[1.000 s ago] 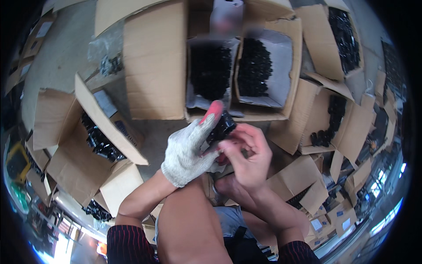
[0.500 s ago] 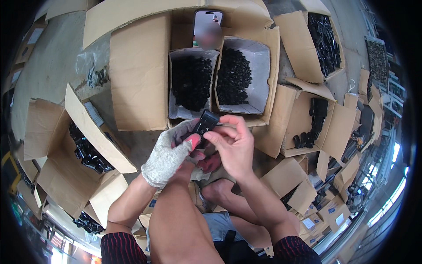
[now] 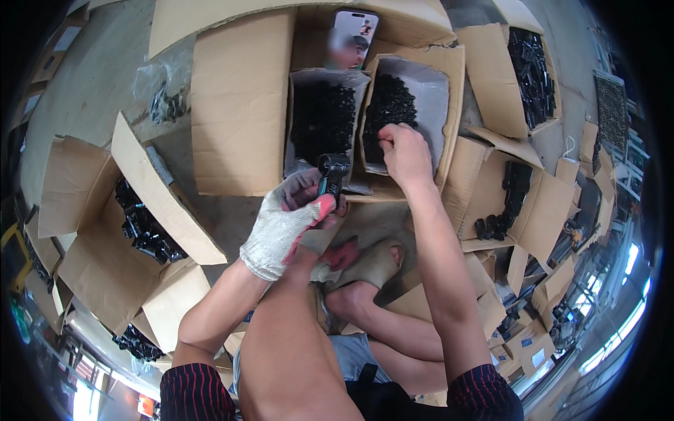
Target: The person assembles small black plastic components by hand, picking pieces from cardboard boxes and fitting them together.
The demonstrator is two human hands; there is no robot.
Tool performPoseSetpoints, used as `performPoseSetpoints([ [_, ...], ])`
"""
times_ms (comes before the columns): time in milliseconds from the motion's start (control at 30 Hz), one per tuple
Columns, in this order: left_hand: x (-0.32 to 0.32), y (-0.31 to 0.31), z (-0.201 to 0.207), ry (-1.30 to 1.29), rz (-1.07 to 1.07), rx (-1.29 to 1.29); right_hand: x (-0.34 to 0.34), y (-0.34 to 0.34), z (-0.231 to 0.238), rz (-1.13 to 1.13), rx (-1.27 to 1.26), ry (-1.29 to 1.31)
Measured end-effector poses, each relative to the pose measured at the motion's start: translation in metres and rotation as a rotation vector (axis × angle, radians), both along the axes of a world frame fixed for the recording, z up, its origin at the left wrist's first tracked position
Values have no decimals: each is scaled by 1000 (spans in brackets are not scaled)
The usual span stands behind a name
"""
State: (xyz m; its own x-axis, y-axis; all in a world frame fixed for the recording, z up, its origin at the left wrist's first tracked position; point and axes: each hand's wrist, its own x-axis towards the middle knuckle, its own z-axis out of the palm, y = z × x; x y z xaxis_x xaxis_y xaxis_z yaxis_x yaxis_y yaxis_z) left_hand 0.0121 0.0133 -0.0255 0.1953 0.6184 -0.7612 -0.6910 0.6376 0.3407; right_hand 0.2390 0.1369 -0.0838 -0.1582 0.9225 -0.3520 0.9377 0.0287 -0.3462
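My left hand [image 3: 286, 221], in a grey-white knit glove with reddish fingertips, grips a glossy black part [image 3: 333, 173] with a rounded, ring-like upper end. It holds the part upright in front of the two inner boxes. Bare, my right hand [image 3: 407, 154] reaches over the right inner box [image 3: 430, 91], its fingers curled together at the small black pieces [image 3: 388, 102]. Whatever lies between those fingertips is hidden. The left inner box [image 3: 360, 78] holds a heap of similar small black pieces [image 3: 323, 119]. Both inner boxes sit inside a large open cardboard carton [image 3: 242, 105].
A phone [image 3: 354, 38] leans at the carton's back. Open cartons with black parts stand at the left [image 3: 105, 259], right [image 3: 484, 189] and far right [image 3: 491, 77]. On the floor lies a clear plastic bag [image 3: 165, 88]. A loose glove [image 3: 340, 254] rests by my legs.
My right hand has left the black part and moved forward and right to the right inner box. My left hand keeps its hold, with the part now more upright. The view has shifted slightly.
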Motion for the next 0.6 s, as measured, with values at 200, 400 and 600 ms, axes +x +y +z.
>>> performPoseSetpoints([
  [200,1,-2,-2,25,-17,49,8,0,-7,36,-7,90],
  [400,7,-2,2,22,62,121,0,-17,24,-222,-9,466],
  [600,13,-6,0,277,59,173,-50,-65,92,-310,-46,865],
])
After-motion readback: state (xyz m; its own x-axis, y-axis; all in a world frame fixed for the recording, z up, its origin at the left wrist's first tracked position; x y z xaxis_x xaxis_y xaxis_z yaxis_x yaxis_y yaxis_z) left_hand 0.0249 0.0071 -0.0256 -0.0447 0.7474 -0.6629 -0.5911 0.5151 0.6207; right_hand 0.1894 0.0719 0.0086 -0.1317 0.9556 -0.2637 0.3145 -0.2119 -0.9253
